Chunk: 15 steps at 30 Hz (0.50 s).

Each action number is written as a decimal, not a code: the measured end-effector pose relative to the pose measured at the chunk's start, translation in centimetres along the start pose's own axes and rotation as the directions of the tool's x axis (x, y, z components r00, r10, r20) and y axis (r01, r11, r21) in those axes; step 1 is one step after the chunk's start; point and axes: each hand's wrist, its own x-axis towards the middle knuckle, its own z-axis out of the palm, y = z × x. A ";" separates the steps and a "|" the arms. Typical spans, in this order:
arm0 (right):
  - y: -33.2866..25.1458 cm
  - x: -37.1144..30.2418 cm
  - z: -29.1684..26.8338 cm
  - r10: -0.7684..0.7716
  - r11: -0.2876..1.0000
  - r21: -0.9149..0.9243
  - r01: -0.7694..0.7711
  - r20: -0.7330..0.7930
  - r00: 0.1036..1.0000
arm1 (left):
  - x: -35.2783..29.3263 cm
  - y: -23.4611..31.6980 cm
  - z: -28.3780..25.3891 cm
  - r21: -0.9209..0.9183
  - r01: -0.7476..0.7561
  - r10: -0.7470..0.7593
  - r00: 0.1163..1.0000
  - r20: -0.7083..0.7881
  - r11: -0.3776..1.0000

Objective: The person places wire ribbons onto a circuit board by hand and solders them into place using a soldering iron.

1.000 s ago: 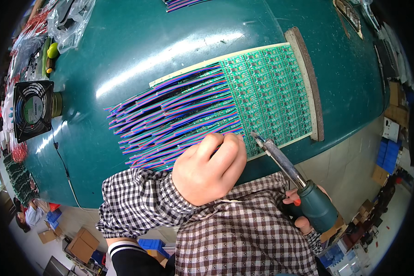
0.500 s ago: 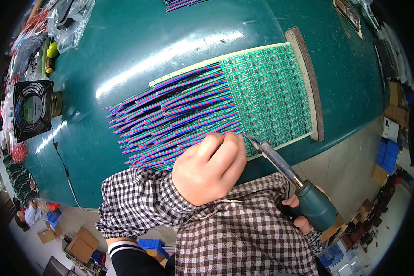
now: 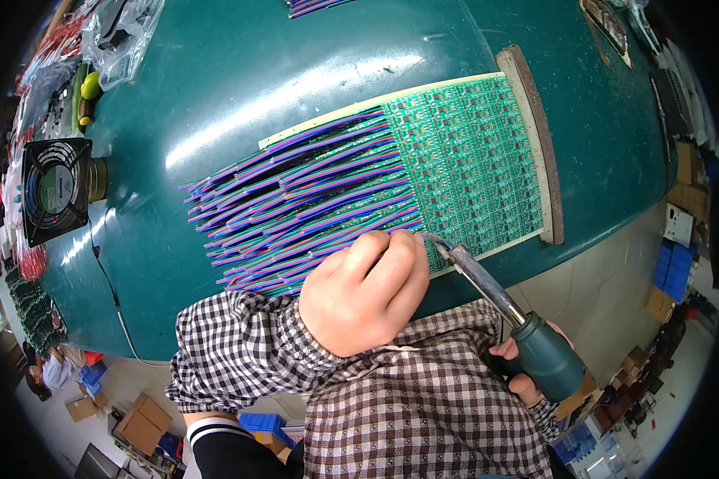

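A panel of green circuit boards [image 3: 473,160] lies on the table, with rows of red, blue, green and black ribbon wires [image 3: 311,195] running leftward from its middle. My left hand [image 3: 367,291] rests over the near wires, fingers closed in a pinch where the wires meet the boards. Its fingertips are partly hidden, so what they pinch cannot be made out. With my right hand [image 3: 527,387], mostly hidden behind the handle, I hold a soldering iron [image 3: 550,361] with a dark green handle. The iron's tip is right beside my left fingertips, over the near boards.
A brown bar [image 3: 533,144] borders the panel's right end. On the left stands a black fan [image 3: 57,191] with a cable trailing down the green table [image 3: 240,48]. A clear plastic bag [image 3: 124,40] lies at the far left, more wires [image 3: 315,6] at the far edge.
Almost nothing differs. The soldering iron's handle has shifted very slightly; my left hand stays in place.
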 end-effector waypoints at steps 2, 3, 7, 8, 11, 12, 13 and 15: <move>-0.4 0.0 0.0 0.002 1.000 -0.003 -0.002 -0.002 1.000 | 0.0 0.0 0.0 -0.005 -0.001 0.001 1.000 -0.001 1.000; -0.6 0.1 0.0 0.001 1.000 -0.004 -0.001 -0.005 1.000 | 0.0 0.0 0.0 -0.010 -0.001 0.001 1.000 0.002 1.000; -0.2 -0.2 0.5 -0.029 0.999 0.044 0.032 -0.066 0.997 | 0.0 0.1 0.0 -0.015 -0.002 0.002 1.000 0.000 1.000; -0.2 -0.1 0.5 -0.030 0.998 0.051 0.034 -0.062 0.998 | -0.1 0.1 0.0 -0.014 -0.001 0.001 1.000 0.000 1.000; 0.5 -0.4 0.0 -0.022 0.997 0.073 0.024 -0.029 0.999 | 0.0 0.0 -0.1 -0.010 0.000 0.000 1.000 -0.003 1.000; 0.9 -0.6 -0.1 -0.009 0.996 0.087 0.008 0.002 1.000 | -0.1 0.1 -0.1 -0.011 0.004 -0.003 1.000 0.010 1.000; 1.2 -0.6 0.0 -0.010 0.996 0.088 0.010 -0.004 1.000 | 0.0 0.1 0.0 -0.012 0.003 -0.003 1.000 0.020 1.000; 1.6 -0.4 0.2 0.036 0.948 0.317 -0.028 -0.021 0.999 | 0.2 0.0 0.0 -0.016 -0.001 0.001 1.000 0.025 1.000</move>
